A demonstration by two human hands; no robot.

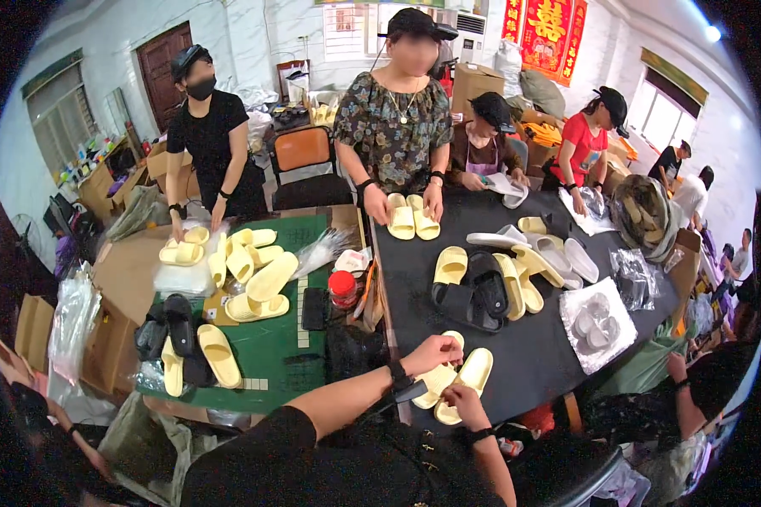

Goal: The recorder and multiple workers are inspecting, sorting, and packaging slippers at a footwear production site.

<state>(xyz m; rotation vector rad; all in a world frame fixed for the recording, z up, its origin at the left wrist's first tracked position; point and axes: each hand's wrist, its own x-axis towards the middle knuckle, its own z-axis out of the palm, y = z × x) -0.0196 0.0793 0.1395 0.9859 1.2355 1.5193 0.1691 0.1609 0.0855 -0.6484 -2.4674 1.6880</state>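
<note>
Pale yellow slides (458, 382), paired, soft, moulded, hands touching.

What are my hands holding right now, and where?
A pair of yellow slippers: left hand on the top edge, right hand at the lower end.

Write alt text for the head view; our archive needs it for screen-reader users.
At the near edge of a black table, the wearer's left hand and right hand hold a pair of pale yellow slippers. More yellow, black and white slippers cover this table and a green mat, where several other people work.
</note>
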